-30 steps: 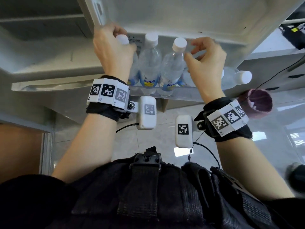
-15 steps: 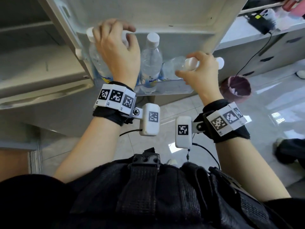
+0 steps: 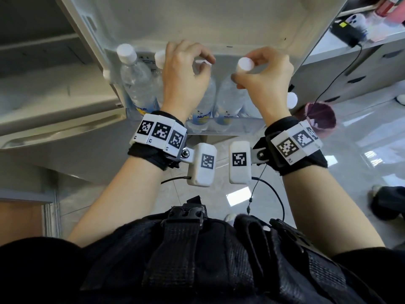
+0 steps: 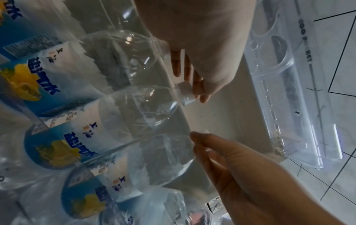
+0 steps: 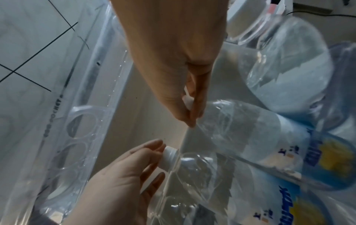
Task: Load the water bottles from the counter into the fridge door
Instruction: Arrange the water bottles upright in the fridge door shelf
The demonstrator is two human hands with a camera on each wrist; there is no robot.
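Several clear water bottles with white caps and blue-yellow labels stand in the fridge door shelf [image 3: 241, 129]. My left hand [image 3: 202, 62] pinches the cap of the third bottle [image 4: 134, 109] from the left, fingers and thumb round the cap [image 5: 169, 154]. My right hand [image 3: 241, 72] pinches the cap [image 3: 245, 64] of the bottle [image 3: 228, 99] just to its right, which stands nearly upright against the others. Two more bottles [image 3: 135, 82] stand at the shelf's left end. At the right end a bottle leans over, only its cap [image 3: 292, 99] plain.
A clear egg tray [image 4: 285, 79] hangs on the door above the bottles. The open fridge body [image 3: 54, 95] lies to the left. A purple bin [image 3: 317, 117] stands on the tiled floor at right, below a counter with a black device [image 3: 346, 34] and its cable.
My left hand has shifted right from the bottles at the shelf's left end to the third bottle's cap. My right hand has raised the tilted bottle upright beside it.
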